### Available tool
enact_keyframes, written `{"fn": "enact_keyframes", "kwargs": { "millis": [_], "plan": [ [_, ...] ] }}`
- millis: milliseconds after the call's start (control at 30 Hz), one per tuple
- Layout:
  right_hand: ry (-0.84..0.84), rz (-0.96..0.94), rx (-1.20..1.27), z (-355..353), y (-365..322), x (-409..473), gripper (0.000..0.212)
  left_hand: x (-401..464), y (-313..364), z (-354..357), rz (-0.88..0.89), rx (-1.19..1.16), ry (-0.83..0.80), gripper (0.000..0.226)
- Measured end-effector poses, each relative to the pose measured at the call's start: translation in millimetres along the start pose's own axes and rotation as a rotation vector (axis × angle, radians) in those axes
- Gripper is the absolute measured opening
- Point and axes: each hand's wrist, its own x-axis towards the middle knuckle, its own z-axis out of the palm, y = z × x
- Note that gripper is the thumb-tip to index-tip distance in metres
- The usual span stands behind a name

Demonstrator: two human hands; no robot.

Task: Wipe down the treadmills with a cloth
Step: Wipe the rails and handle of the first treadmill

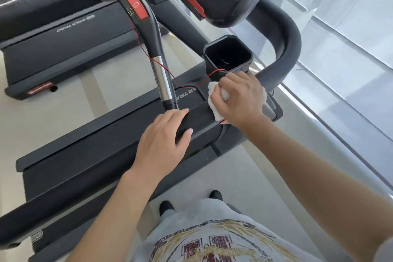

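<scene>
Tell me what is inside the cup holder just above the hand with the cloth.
The cup holder looks dark and mostly bare inside, with a small pale glint near the bottom. A thin red cord crosses its near rim. The right hand, gripping the white cloth, covers its lower front.

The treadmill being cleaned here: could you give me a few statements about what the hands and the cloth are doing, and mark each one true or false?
1. The right hand grips a white cloth against the treadmill's handrail. True.
2. The left hand holds a spray bottle. False: it rests on the handrail and holds nothing.
3. The cup holder above the cloth is full of bottles. False: no bottle shows in its dark inside.
4. A thin red cord runs from the centre handle towards the cup holder. True.
5. A second treadmill stands beyond this one. True.
6. The cloth is bright blue. False: it is white.
</scene>
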Motion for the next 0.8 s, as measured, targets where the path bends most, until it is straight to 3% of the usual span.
{"fn": "enact_keyframes", "kwargs": {
  "millis": [200,400,600,700,800],
  "plan": [
    [-0.137,-0.119,0.146,14.6,-76.2,-41.6,0.032,-16.5,-19.1,-18.3,-0.092,-0.045,-0.036,0.045],
    [-0.120,-0.403,0.092,16.0,-45.3,-24.7,0.036,-23.8,-31.5,-18.8,-0.055,0.009,-0.045,0.053],
    [0.034,0.084,-0.093,-0.3,20.6,6.1,0.026,-12.6,-33.5,-21.2,0.113,-0.023,-0.103,0.052],
    [0.071,0.216,-0.126,1.9,11.9,0.6,0.020,2.9,-33.5,-20.3,0.230,-0.043,-0.140,0.054],
    [0.138,0.467,-0.106,2.8,-16.2,-18.7,0.022,20.5,-27.3,-17.4,0.311,-0.076,-0.183,0.056]
  ]
}}
